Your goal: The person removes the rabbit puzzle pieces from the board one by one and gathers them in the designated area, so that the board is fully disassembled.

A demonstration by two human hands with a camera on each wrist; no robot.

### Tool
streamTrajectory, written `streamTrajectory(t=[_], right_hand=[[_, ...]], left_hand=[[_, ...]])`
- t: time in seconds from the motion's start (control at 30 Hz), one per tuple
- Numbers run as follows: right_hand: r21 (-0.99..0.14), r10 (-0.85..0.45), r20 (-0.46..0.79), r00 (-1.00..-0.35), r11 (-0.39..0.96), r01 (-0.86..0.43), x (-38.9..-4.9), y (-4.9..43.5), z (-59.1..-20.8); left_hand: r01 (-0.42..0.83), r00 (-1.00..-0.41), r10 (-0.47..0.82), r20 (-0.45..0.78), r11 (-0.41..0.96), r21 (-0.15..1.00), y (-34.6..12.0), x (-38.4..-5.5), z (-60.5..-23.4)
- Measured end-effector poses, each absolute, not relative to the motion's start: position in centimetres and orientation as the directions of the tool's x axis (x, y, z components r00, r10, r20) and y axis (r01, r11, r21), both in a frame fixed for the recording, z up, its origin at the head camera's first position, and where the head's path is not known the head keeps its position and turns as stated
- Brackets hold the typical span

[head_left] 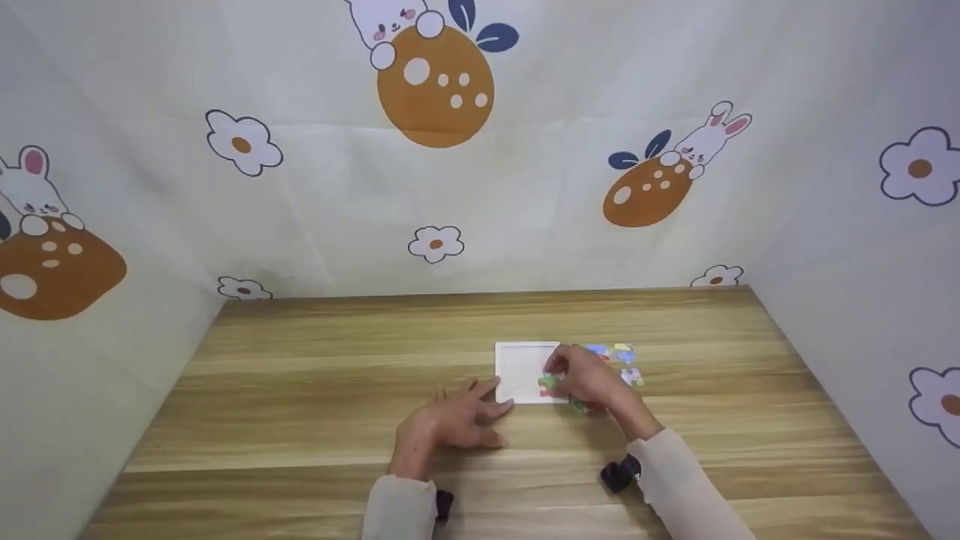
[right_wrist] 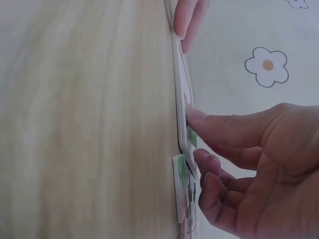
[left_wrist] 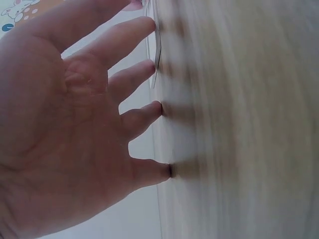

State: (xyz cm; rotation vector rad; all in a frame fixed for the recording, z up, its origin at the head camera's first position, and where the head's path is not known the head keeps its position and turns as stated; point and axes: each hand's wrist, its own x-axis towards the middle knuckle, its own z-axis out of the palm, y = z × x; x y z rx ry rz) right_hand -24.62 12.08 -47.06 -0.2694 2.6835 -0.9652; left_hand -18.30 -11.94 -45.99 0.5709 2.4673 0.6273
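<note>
A white puzzle tray (head_left: 517, 375) lies flat on the wooden table. My left hand (head_left: 459, 420) has its fingers spread, with fingertips at the tray's left edge and lower left corner; in the left wrist view the fingers (left_wrist: 132, 40) look nearly straight. Over the tray's right side, my right hand (head_left: 589, 375) holds a green and red jigsaw piece (head_left: 546, 385) low down in the lower right corner. The right thumb (right_wrist: 219, 127) lies on that piece in the right wrist view, and the other fingers curl behind it.
Several loose jigsaw pieces (head_left: 624, 352) lie right of the tray, partly hidden by the right hand and forearm. One green-edged piece (right_wrist: 179, 184) sits close against the tray's edge. Patterned cloth walls (head_left: 337, 187) stand behind the table and at both sides.
</note>
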Motion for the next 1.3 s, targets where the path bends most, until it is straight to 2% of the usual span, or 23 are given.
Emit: streamTrajectory(t=[0.27, 0.4, 0.6, 0.87, 1.03, 1.3], right_hand=[[-0.744, -0.363, -0.097, -0.927, 0.645, -0.174, -24.9, 13.5, -46.9], [-0.781, -0.379, -0.077, -0.922, 0.598, -0.18, -24.8, 14.6, -46.0], [-0.819, -0.334, -0.086, -0.939, 0.56, -0.124, -24.2, 16.9, -44.5], [-0.76, -0.317, -0.046, -0.947, 0.626, -0.172, -23.5, 20.0, -43.9], [-0.766, -0.351, -0.026, -0.936, 0.609, -0.207, -23.1, 22.2, -44.3], [-0.777, -0.345, -0.089, -0.934, 0.611, -0.151, -22.6, 25.0, -45.4]], left_hand=[[0.237, -0.778, 0.487, -0.397, 0.812, 0.533, -11.5, -18.4, -45.9], [0.221, -0.774, 0.483, -0.41, 0.813, 0.539, -11.4, -18.5, -45.9], [0.209, -0.776, 0.478, -0.411, 0.81, 0.548, -11.4, -18.6, -46.0], [0.209, -0.776, 0.479, -0.41, 0.809, 0.549, -11.9, -18.5, -46.3], [0.21, -0.775, 0.485, -0.404, 0.801, 0.56, -11.9, -18.5, -46.4], [0.211, -0.781, 0.496, -0.38, 0.782, 0.586, -11.7, -18.5, -46.4]])
